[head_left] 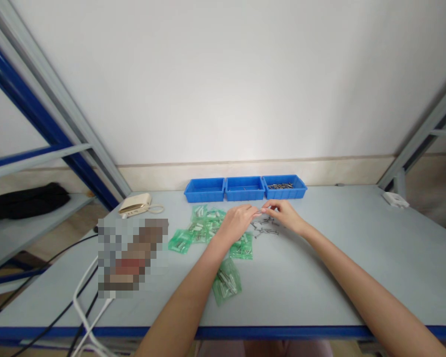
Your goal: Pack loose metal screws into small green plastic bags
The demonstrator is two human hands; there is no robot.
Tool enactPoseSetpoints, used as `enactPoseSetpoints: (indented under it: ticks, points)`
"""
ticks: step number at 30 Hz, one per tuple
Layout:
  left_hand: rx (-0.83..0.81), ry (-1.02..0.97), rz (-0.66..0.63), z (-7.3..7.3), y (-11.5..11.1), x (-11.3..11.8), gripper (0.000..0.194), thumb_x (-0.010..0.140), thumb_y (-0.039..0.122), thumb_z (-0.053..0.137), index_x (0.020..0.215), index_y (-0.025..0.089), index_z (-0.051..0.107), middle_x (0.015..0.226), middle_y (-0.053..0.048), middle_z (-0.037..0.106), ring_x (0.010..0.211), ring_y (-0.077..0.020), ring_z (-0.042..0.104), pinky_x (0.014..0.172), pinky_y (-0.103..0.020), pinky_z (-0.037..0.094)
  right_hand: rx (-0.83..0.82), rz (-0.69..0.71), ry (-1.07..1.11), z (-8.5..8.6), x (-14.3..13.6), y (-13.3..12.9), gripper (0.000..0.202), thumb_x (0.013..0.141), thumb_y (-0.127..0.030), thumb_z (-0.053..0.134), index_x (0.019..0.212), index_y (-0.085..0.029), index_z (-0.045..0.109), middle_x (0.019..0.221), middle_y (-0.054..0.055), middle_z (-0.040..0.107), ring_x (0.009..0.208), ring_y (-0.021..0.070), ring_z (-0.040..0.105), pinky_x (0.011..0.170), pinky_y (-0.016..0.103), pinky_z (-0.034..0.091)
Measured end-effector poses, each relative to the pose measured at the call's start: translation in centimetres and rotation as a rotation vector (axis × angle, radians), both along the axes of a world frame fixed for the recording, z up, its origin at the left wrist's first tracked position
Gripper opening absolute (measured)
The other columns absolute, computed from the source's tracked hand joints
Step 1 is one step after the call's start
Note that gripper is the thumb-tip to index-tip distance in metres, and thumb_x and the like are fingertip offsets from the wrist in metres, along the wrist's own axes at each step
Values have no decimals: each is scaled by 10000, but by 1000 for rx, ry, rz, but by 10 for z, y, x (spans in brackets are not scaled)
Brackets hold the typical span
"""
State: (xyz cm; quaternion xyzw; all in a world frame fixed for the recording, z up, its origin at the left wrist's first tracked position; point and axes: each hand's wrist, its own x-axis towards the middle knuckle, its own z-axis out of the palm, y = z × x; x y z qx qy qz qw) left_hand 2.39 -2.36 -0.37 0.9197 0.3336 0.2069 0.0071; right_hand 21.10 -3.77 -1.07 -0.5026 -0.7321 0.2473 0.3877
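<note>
My left hand [240,219] and my right hand [281,213] nearly meet above the table. Pinched between the fingertips of both is a thin metal screw [259,212]. Just below them lies a loose pile of screws [267,231] on the table. Several green plastic bags [180,241] with small parts inside are spread beneath and left of my left hand. One more green bag [227,280] lies nearer the front edge, partly behind my left forearm.
Behind the hands stand a left blue bin [205,197], a middle one [244,195] and a right one [295,192] holding screws. A cream box [136,204], a blurred patch and cables lie at left. A white adapter [395,200] sits far right.
</note>
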Motion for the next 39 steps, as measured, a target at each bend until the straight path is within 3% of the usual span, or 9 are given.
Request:
enactPoseSetpoints:
  ticks: [4,6,12,19,23,28,33,39]
  points:
    - [-13,-2,51,1,-1,1,318,927,304,311,897,184,604,823,-49,625,801,-166,575,724,-245,399,-84,117,144,3,-2,-5,313,746,-402,579,937,-157,618,838,40,655,605,118,559,583,245,444]
    - [-45,-21,68,2,-2,1,341,930,314,298,866,180,605,803,-48,632,785,-165,580,715,-242,395,-102,132,156,4,-2,-6,305,729,-382,601,920,-145,616,786,36,653,579,120,571,574,245,452]
    - [-110,-54,74,2,-3,2,268,916,342,351,933,199,577,803,-31,637,762,-161,589,655,-225,381,-6,94,1,8,-3,-9,237,800,-358,530,809,-152,647,679,19,646,542,118,566,562,231,427]
    - [-103,-64,96,3,-3,0,343,925,328,313,802,179,596,710,-23,633,662,-144,577,608,-216,359,137,54,-113,6,-5,-9,191,790,-297,554,917,-188,644,851,27,682,662,132,585,628,232,424]
    - [-150,-117,85,3,-2,-1,322,918,328,336,780,187,591,703,-4,629,656,-134,573,611,-212,363,96,54,-71,6,-4,-9,176,788,-306,555,846,-176,657,774,18,679,586,120,579,596,228,424]
    - [-111,-197,36,1,-1,-2,196,897,291,401,874,211,579,859,2,627,797,-136,580,684,-209,378,-9,100,6,9,0,-9,251,819,-353,503,867,-168,665,753,22,670,542,111,567,559,227,425]
    - [-93,-160,72,2,-2,-1,291,920,313,329,819,192,575,798,-12,615,732,-141,568,639,-216,364,57,91,-67,8,0,-8,205,740,-343,616,865,-193,680,808,11,692,635,125,586,613,224,416]
    - [-165,-134,92,7,-5,0,270,910,345,353,849,201,574,738,2,621,664,-140,567,598,-217,355,126,47,-193,12,-1,-10,240,837,-348,493,842,-208,688,815,15,697,704,146,604,644,228,400]
